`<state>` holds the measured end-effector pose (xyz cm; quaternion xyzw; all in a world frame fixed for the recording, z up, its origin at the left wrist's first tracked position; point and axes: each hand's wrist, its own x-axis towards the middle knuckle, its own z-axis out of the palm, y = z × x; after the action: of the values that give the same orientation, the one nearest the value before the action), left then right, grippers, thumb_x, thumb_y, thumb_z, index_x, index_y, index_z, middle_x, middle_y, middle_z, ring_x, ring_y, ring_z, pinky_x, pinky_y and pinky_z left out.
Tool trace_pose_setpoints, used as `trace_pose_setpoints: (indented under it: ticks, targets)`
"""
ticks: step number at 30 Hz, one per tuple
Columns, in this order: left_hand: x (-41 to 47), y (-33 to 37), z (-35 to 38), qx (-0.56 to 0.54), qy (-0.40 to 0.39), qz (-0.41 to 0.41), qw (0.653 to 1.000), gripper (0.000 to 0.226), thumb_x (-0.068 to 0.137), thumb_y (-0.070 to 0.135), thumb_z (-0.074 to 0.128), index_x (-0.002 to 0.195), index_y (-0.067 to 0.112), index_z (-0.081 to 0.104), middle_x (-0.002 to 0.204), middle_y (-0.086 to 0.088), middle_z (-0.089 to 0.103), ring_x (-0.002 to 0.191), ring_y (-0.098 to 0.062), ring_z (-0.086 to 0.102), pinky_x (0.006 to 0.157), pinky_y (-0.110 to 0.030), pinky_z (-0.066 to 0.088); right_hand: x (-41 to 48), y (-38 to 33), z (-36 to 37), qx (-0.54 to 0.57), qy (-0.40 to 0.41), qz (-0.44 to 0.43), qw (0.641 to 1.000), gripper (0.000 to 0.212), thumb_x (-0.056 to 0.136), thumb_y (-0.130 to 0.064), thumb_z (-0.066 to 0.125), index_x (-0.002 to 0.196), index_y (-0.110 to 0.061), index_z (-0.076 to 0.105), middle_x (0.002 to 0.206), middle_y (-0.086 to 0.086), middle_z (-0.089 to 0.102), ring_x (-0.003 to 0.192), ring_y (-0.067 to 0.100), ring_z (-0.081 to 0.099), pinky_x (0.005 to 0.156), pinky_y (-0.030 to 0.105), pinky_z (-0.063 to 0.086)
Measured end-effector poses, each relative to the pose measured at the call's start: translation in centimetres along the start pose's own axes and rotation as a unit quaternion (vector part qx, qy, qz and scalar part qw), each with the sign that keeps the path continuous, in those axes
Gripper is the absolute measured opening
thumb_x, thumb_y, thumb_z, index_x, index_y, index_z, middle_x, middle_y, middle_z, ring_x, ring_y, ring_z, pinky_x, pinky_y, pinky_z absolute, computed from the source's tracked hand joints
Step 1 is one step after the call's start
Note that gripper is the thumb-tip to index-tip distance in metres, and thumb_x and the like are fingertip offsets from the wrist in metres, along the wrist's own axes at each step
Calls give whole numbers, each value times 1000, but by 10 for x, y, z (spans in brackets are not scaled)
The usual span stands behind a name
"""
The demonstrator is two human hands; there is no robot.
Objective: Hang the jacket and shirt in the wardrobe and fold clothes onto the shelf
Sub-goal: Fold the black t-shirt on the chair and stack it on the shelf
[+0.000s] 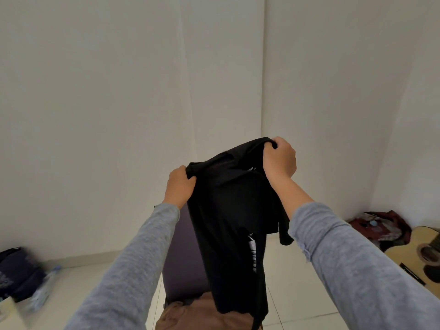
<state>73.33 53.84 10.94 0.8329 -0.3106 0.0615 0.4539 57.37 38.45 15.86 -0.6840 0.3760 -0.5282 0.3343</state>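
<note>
A black T-shirt [233, 210] with a white print hangs in the air in front of me, held up by its top edge. My left hand [179, 184] grips the left end of that edge. My right hand [279, 158] grips the right end, a little higher. The shirt's lower hem drops down to a brown garment [197, 315] that lies crumpled at the bottom of the view. No wardrobe or shelf is in sight.
A dark purple chair back [183, 265] stands behind the shirt. A dark bag [16, 270] and plastic bottles [45, 287] lie on the floor at the left. An acoustic guitar [414, 253] and a red patterned cloth [383, 225] lie at the right by the white wall.
</note>
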Motion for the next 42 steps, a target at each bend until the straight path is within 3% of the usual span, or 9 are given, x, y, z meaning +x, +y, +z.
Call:
trace_pose_setpoints:
  ticks: [11,15,24,28,30,32,35,39,42]
  targets:
    - [-6,-14,7,-10,63,-69,996,12,86,1,44,80,-2,54,75,-11,51,66,-25,48,55,-30,37,-16,13,-6,-33,-2,-8,999,20,89,-14,42,83,-3,59,69,7,56,58,17,43,50,26,29]
    - [-11,-26,2,-55,58,-108,991,27,87,0,42,60,6,42,62,-7,46,63,-25,45,52,-29,34,-25,16,-4,-30,-8,-15,999,21,89,-14,43,81,-2,58,68,8,55,57,17,41,49,25,29]
    - [-44,-38,-25,-52,108,-132,984,32,85,-2,38,55,8,34,56,-5,39,52,-19,32,46,-28,23,-54,12,7,-15,-42,7,999,22,89,-16,44,67,-11,46,59,1,43,54,17,35,49,27,26]
    - [-64,-44,-48,-62,129,-127,982,19,89,2,38,75,4,50,70,-3,49,60,-16,43,50,-26,31,-71,9,6,-26,-49,4,998,23,88,-18,46,73,-1,52,64,8,48,56,20,36,50,28,25]
    - [-73,-43,-61,-90,130,-136,978,14,92,4,37,88,3,50,79,-2,49,69,-18,45,58,-28,34,-80,6,0,-29,-61,-3,998,23,88,-19,46,76,-1,55,66,10,52,57,20,39,50,28,26]
    - [-81,-42,-71,-101,114,-136,979,12,95,7,35,94,3,47,84,-4,48,78,-21,45,67,-30,33,-89,1,-7,-29,-81,-12,996,21,90,-19,46,80,-5,58,71,8,57,60,20,46,51,27,31]
    - [-104,-47,-87,-98,67,-112,987,11,98,15,40,100,5,43,95,-9,50,79,-20,46,66,-28,33,-109,-8,-19,4,-91,-10,996,16,92,-16,44,91,-12,60,81,0,60,70,17,52,54,25,37]
    - [-156,-71,-123,-99,-28,-80,992,42,85,31,68,109,11,39,100,-2,52,87,-14,52,72,-23,37,-156,-13,-39,51,-90,14,995,14,93,-11,46,92,-11,60,87,2,61,75,17,54,56,22,41]
    - [-197,-93,-147,-51,-74,-40,995,52,75,25,79,108,15,40,96,5,52,87,-9,53,72,-20,38,-196,-14,-58,24,-86,24,996,13,93,-14,45,91,-14,59,86,1,60,72,16,54,58,28,41]
